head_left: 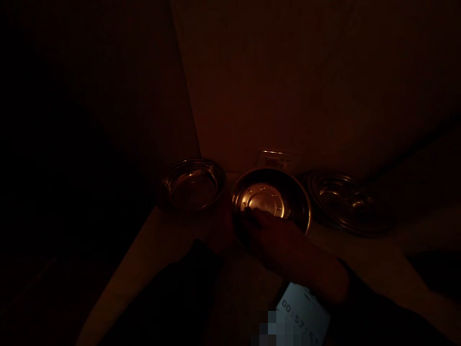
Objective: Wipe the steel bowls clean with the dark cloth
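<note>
The scene is very dark. A shiny metal bowl (pixel 264 198) stands tilted in the middle, its inside catching the light. At its left rim is my left hand (pixel 221 228), closed against the bowl's side, with the fingers mostly lost in shadow. My right hand (pixel 272 235) reaches in over the near rim. Its fingers are bent down toward the bowl's inner wall, and whatever they hold there is too dark to make out.
Shallow metal dishes (pixel 194 190) sit to the left. Stacked metal plates (pixel 349 204) lie to the right. A wall with a socket plate (pixel 277 158) rises behind. Below my right forearm, a lit phone (pixel 304 312) shows a timer on the pale table (pixel 144 259).
</note>
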